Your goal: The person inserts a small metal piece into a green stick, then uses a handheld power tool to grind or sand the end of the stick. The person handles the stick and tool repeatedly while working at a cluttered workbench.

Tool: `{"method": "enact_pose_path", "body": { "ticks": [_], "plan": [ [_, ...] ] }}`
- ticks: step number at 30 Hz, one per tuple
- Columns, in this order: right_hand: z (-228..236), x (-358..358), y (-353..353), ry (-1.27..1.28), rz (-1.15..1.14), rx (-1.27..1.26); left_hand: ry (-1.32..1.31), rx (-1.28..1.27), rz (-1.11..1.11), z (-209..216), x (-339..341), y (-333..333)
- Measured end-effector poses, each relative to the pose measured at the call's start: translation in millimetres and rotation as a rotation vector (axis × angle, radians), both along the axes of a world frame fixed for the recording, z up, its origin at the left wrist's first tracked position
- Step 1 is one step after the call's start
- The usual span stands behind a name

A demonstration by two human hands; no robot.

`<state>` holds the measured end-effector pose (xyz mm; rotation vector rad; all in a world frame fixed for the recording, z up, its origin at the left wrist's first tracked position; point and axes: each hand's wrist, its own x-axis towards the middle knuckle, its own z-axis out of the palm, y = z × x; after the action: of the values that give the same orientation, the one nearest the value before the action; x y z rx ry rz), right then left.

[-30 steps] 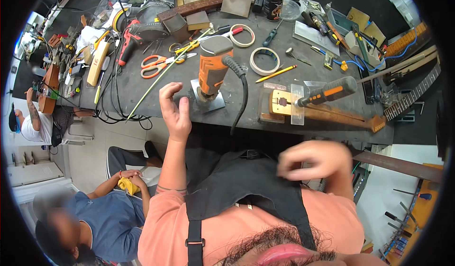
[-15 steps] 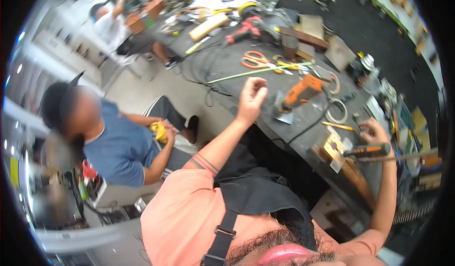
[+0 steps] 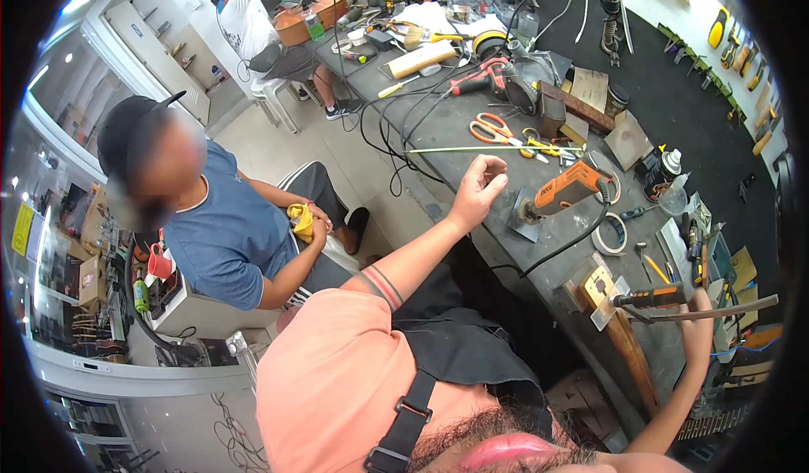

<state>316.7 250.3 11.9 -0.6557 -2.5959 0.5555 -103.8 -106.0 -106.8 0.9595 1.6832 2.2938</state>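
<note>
My left hand is raised over the bench's near edge, fingers loosely bent, thumb apart, nothing in it. Beyond it lie a thin greenish strip and orange-handled scissors; to its right is an orange corded power tool. At the right, my right hand is by the black-and-orange handle of a bar clamp, beside its long bar. Its fingers are partly hidden, so its grip cannot be made out. The clamp sits over a yellowish block on a wooden piece. A yellow pencil lies nearby.
A tape roll, a spray can and wood blocks stand on the cluttered bench. Black cables hang off its edge. A seated person in blue is at my left, holding a yellow cloth; another sits farther back.
The view has shifted, so the scene sits lower and farther right. My right hand has come back toward the clamp. The pencil lies farther right, turned differently. My left hand stays raised and empty.
</note>
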Motion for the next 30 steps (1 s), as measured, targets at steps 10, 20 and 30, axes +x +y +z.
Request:
{"method": "enact_pose_path", "body": {
  "ticks": [10, 20, 30],
  "plan": [
    [95, 125, -198, 0.824, -0.762, 0.205, 0.617, 0.185, 0.173, 115, 45, -36],
    [90, -33, -290, 0.399, 0.128, 0.244, 1.386, -0.077, -0.219, 206, 122, -75],
    [-2, -118, -330, 0.286, 0.359, -0.706, 0.279, 0.022, 0.306, 145, -41, -149]
  ]
}}
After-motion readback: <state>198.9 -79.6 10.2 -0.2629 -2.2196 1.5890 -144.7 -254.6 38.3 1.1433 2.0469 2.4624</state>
